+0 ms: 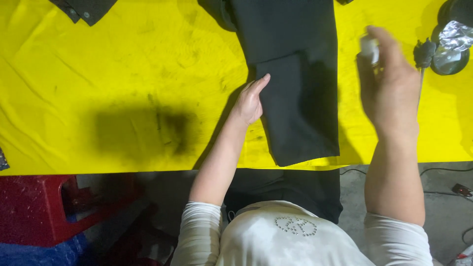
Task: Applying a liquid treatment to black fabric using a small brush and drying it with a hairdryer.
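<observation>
A black garment [295, 83], folded lengthwise, lies across a table covered in yellow cloth [123, 59] and hangs over the near edge. My left hand [250, 101] rests flat on the garment's left edge, fingers together and pointing away from me. My right hand [389, 83] is raised above the cloth to the right of the garment and grips a small spray bottle [369, 49] with a pale top; the hand is blurred.
Another dark garment piece [84, 9] lies at the far left corner. A round dark object with crumpled foil [451, 42] sits at the far right. A red plastic stool [44, 207] stands under the table on the left; cables [443, 172] lie on the floor at right.
</observation>
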